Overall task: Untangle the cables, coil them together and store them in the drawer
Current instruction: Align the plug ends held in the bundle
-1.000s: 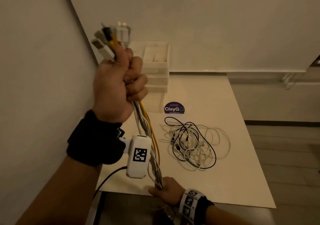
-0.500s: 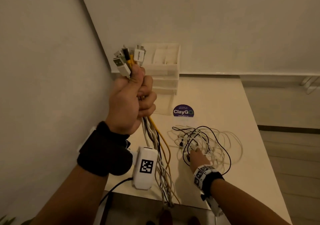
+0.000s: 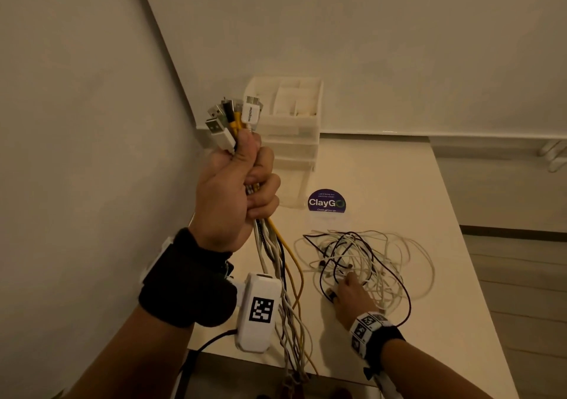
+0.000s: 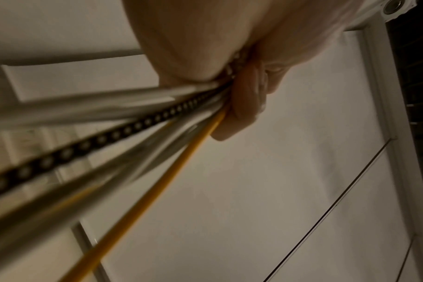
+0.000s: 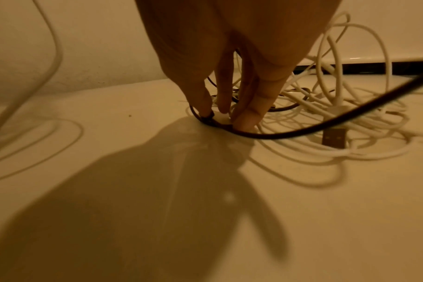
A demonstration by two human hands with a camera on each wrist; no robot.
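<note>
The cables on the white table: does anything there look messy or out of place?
Yes. A loose pile of thin white and dark cables lies knotted on the white table, loops crossing; the right hand reaches into its near edge. The left hand grips a straight cable bundle.

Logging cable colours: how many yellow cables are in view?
1: the yellow cable, in the bundle the left hand grips. The pile on the table may hide others.
</note>
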